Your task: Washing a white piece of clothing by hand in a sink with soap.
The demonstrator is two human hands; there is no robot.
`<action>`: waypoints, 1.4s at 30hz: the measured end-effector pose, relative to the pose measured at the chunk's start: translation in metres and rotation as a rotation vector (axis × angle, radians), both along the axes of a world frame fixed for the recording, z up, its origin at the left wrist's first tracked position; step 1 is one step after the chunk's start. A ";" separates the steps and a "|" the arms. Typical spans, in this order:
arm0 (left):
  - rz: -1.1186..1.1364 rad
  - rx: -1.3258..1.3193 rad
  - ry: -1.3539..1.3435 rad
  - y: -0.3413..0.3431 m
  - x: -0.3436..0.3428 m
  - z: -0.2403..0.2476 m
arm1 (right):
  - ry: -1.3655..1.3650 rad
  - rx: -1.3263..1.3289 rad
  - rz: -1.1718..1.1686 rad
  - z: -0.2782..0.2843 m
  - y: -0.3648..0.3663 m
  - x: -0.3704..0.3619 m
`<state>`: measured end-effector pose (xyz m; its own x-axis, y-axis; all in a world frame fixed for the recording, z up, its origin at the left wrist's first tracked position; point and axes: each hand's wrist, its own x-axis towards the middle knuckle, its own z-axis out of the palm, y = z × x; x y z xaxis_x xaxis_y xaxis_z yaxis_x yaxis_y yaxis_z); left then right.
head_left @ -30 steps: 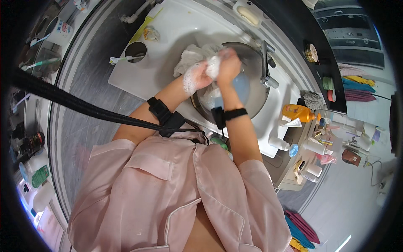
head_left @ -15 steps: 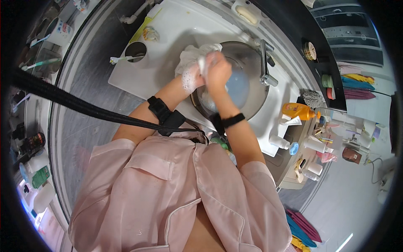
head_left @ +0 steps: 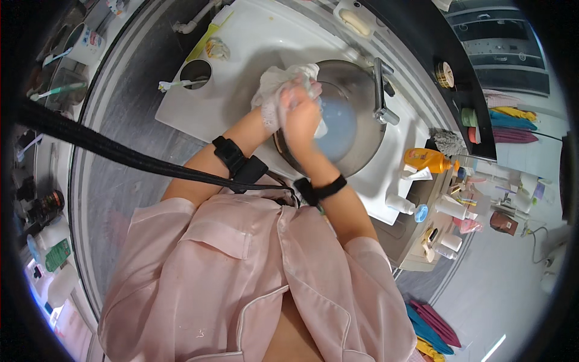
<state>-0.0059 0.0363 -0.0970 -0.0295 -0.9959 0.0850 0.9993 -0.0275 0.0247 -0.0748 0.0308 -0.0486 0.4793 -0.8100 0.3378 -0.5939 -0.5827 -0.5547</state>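
A wet white cloth point(head_left: 272, 83) is bunched between my hands over the left rim of a round metal basin point(head_left: 369, 136). My left hand point(head_left: 274, 114), with suds about its wrist, is closed on the cloth and partly covered by it. My right hand point(head_left: 300, 120) presses against the same cloth with its fingers curled, slightly smeared by motion. Cloudy, bluish water point(head_left: 339, 130) lies in the basin, and part of the cloth hangs down toward it. Black straps circle both forearms.
The basin stands in a white sink point(head_left: 253, 30), under a chrome faucet point(head_left: 381, 96). A grey cup point(head_left: 198, 73) with a toothbrush is at the left. An orange bottle point(head_left: 425, 160) and a white bottle point(head_left: 399, 203) stand at the right. A soap bar point(head_left: 354, 22) lies behind.
My right hand has shifted slightly left and down against the cloth, its forearm swinging with it. More of the cloudy water shows. The left arm stays nearly in place.
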 end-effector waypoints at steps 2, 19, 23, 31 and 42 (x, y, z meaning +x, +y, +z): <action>0.154 0.317 -0.071 -0.004 -0.009 0.009 | 0.018 -0.107 -0.069 0.000 -0.033 0.008; 0.113 0.442 -0.228 -0.006 -0.018 -0.005 | 0.016 -0.086 -0.032 0.008 -0.030 -0.005; 0.013 0.668 0.020 -0.017 -0.028 -0.004 | -0.020 -0.027 -0.269 -0.010 -0.089 -0.012; -0.017 0.080 0.209 -0.027 0.005 -0.070 | -0.177 -0.205 -0.076 0.000 0.010 0.013; 0.083 0.470 0.098 0.002 -0.020 -0.018 | -0.047 0.109 -0.296 -0.004 -0.083 -0.029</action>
<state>-0.0264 0.0381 -0.1148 0.0376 -0.9259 -0.3759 0.9956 0.0670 -0.0656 -0.1037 -0.0517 -0.0530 0.2033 -0.9446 0.2577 -0.7011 -0.3242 -0.6351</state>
